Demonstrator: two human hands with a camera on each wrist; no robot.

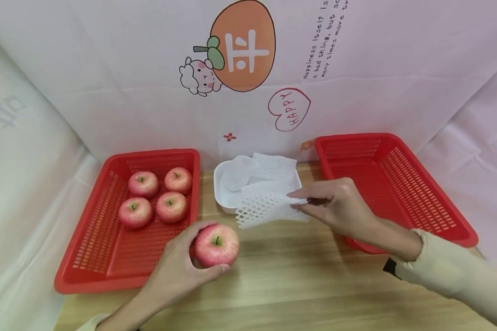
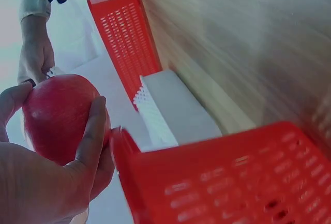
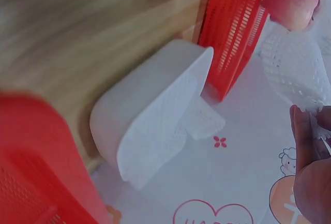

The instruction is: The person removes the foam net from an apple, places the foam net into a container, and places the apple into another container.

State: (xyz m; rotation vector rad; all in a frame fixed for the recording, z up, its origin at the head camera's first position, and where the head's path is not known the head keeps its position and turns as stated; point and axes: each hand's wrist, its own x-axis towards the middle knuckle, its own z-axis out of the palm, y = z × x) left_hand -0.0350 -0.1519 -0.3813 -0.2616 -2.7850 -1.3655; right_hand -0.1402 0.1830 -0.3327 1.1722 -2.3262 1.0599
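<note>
My left hand (image 1: 178,264) grips a red apple (image 1: 217,246) round its sides, stem up, by the near right corner of the left basket. In the left wrist view, fingers and thumb curl about the same apple (image 2: 64,118). My right hand (image 1: 341,204) pinches one end of a white foam net sleeve (image 1: 265,210), whose open mesh end points left toward the apple. The right wrist view shows the sleeve (image 3: 295,63) hanging between the fingertips and the apple, apart from the white tub. Behind it, the white tub (image 1: 223,202) holds more foam nets (image 1: 275,168).
A red basket (image 1: 87,276) at the left holds several apples (image 1: 171,207). Another red basket (image 1: 406,193) stands at the right, partly behind my right forearm. The wooden table (image 1: 273,285) runs beneath, with a printed white cloth (image 1: 149,105) at the back.
</note>
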